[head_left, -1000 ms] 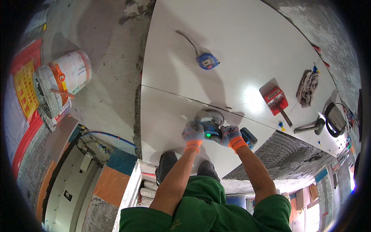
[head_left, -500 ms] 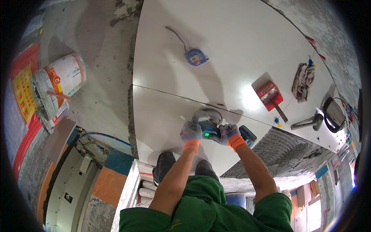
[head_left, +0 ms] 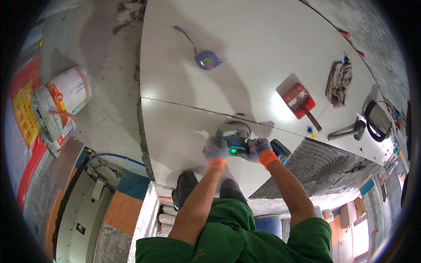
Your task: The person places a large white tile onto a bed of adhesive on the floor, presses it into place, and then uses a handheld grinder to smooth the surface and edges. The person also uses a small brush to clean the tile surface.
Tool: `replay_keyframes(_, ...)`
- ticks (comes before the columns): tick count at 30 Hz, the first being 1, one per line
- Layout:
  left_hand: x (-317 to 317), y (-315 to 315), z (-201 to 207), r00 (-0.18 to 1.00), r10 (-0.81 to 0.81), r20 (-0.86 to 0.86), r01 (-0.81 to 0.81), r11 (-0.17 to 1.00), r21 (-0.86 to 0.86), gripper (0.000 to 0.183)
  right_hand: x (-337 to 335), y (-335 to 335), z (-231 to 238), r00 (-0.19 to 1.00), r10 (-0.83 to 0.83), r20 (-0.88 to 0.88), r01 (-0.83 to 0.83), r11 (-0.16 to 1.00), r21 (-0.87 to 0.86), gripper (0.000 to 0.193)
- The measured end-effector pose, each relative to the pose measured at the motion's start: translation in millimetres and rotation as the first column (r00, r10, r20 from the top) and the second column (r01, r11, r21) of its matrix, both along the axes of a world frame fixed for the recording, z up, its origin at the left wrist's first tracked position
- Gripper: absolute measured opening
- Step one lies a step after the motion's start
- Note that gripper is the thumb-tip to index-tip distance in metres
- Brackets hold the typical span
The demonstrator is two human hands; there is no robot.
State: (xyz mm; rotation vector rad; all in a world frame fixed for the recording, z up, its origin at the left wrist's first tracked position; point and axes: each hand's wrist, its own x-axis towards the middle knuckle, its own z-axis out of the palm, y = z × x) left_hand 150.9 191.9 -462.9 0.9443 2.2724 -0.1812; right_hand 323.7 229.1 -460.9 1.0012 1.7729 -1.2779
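Note:
Both my hands are on a blue-and-black cordless tile vibrator (head_left: 237, 144) with a round base and a lit green display. It rests on a large pale tile (head_left: 175, 136), just on my side of a joint. My left hand (head_left: 215, 150), in a grey glove with an orange cuff, is closed around its left side. My right hand (head_left: 259, 150), gloved the same way, grips the right side beside the battery (head_left: 280, 151). Fingertips and parts of the grips are hidden.
Lying on the tiles are a blue tape measure (head_left: 207, 60), red dustpan-like scoop (head_left: 299, 101), crumpled cloth (head_left: 339, 84) and rubber mallet (head_left: 349, 130). Combed mortar (head_left: 324, 164) borders the tile on the right. A dirty white bucket (head_left: 66, 96) stands at the left.
The tile vibrator has shifted slightly to the right over the tile, with both hands still gripping it. My view has turned a little, so the surroundings appear farther left.

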Motion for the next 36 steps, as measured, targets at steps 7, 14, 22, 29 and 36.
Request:
replay_keyframes(7,-1,-1,-3,0.998,0.010,0.060,-0.017,0.993,0.118,0.025,7,-3,0,0.997,-0.061,-0.039,0.064,0.995,0.079,0.072)
replay_keyframes(14,-3,1,-10,0.987,0.017,0.161,-0.069,0.942,0.329,0.022,10,-18,-9,0.995,-0.046,-0.086,0.067,0.966,0.251,0.047)
replay_keyframes(22,5,21,-10,0.989,0.089,0.117,-0.127,0.917,0.379,0.027,14,5,1,0.984,-0.081,-0.160,0.141,0.903,0.406,0.035)
replay_keyframes(29,-1,31,-16,0.996,-0.086,-0.010,0.079,0.852,0.517,0.031,19,-4,8,0.962,-0.152,-0.227,0.263,0.740,0.619,0.044)
replay_keyframes(36,-22,22,-20,0.972,-0.234,-0.024,0.221,0.875,0.431,0.028,-5,-84,17,0.752,-0.566,-0.337,0.624,0.445,0.643,0.065)
